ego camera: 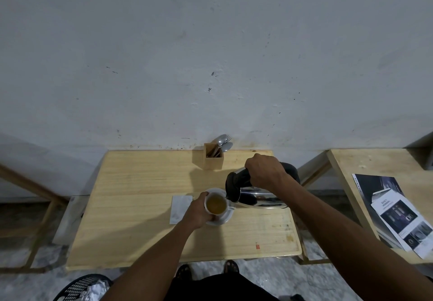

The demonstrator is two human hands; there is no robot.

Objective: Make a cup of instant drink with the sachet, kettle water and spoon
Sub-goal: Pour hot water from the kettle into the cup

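right grip [264, 169] wraps shiny steel kettle's [257, 199] black handle; left grip [199, 211] cups round white cup [216, 204].

A pale wooden table [140, 207] stands against a grey wall. At its 12 o'clock edge sits a wooden box [213, 160] holding spoons. Near the centre rests a white saucer [222, 218] carrying a cup of amber liquid, and just beside it at 9 o'clock lies a white sachet [179, 207]. A second table [375, 162] at 3 o'clock carries printed leaflets [398, 214].
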